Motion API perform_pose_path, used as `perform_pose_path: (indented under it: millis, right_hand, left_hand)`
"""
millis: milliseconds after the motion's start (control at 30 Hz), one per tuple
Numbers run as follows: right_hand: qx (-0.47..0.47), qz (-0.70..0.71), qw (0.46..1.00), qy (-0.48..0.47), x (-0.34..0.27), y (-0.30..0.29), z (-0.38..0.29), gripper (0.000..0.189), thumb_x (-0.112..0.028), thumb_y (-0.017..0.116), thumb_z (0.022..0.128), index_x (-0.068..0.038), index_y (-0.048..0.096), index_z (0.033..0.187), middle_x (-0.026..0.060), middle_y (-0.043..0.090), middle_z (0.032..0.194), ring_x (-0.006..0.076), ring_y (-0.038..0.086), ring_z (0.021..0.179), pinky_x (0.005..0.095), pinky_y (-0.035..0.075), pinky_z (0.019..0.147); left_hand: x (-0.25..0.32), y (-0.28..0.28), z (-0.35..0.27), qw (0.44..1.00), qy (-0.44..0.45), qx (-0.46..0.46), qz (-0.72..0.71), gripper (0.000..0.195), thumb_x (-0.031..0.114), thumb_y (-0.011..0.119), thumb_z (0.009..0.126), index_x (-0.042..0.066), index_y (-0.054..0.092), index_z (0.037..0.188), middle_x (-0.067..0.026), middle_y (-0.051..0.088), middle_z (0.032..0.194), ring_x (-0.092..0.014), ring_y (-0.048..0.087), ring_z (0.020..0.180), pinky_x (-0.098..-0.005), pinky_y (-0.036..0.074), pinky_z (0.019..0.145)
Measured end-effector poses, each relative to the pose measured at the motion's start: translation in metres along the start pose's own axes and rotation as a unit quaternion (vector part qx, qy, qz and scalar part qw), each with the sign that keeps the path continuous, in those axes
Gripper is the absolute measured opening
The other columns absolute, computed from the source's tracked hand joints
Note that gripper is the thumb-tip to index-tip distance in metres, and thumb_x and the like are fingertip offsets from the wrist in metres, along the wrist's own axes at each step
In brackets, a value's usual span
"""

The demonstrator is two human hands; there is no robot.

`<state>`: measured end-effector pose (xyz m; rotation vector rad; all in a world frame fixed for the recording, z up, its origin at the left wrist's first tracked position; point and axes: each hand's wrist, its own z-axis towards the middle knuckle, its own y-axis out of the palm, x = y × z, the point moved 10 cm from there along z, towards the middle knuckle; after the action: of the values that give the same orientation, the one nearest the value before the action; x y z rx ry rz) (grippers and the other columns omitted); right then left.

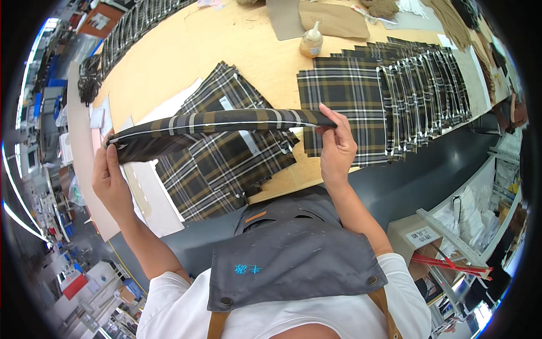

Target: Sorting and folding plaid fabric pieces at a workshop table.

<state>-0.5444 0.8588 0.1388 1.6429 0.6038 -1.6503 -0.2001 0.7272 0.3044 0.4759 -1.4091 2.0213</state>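
Note:
A plaid fabric panel (pixel 237 120) is stretched between my two hands above the table, its long edge with a white line facing up. My left hand (pixel 111 178) pinches one end at the left. At the other end, my right hand (pixel 339 148) grips the corner between thumb and fingers. Beneath the held panel lies a fanned pile of plaid fabric pieces (pixel 203 169) with pale strips on it. Just beyond my right hand, a row of overlapping plaid pieces (pixel 343 93) spreads to the right. The underside of the held panel is mostly hidden.
A squeeze bottle (pixel 311 44) with a pointed nozzle stands on the wooden table (pixel 254 51) behind the pieces. Brown paper (pixel 334 19) lies at the far edge. More dark plaid pieces (pixel 127 36) line the back left. A cardboard box (pixel 398 237) bearing writing is at the lower right.

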Motion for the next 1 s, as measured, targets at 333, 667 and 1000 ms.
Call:
perform_pose_path:
  millis: [333,667,1000]
  right_hand:
    - [0.045,0.021,0.998,-0.025,-0.019,-0.014,0.007,0.031,0.007,0.037,0.083,-0.004,0.057,0.103,0.0047,0.045,0.115,0.0075,0.046,0.092,0.0193,0.037,0.079]
    - [0.056,0.054,0.993,0.091,0.000,-0.011,0.001,0.023,0.003,0.039,0.085,-0.004,0.057,0.098,-0.0004,0.050,0.081,0.0048,0.047,0.074,0.0184,0.039,0.065]
    - [0.041,0.252,0.952,0.168,0.025,-0.006,-0.007,0.026,-0.015,0.040,0.091,-0.005,0.049,0.113,-0.0026,0.047,0.077,0.0018,0.041,0.065,0.0183,0.037,0.059]
  left_hand:
    - [-0.044,0.026,-0.017,0.941,-0.142,-0.039,-0.305,0.026,0.011,0.050,0.087,-0.005,0.055,0.107,-0.0083,0.059,0.096,-0.011,0.055,0.086,-0.0231,0.044,0.078]
    - [-0.027,0.012,-0.024,0.909,-0.145,-0.077,-0.382,0.032,0.005,0.047,0.087,-0.002,0.045,0.119,-0.0115,0.058,0.099,-0.014,0.059,0.085,-0.0265,0.049,0.073]
    - [-0.022,-0.002,-0.027,0.906,-0.139,-0.081,-0.390,0.033,-0.001,0.048,0.085,-0.002,0.046,0.117,-0.0093,0.060,0.088,-0.014,0.059,0.080,-0.0237,0.049,0.069]
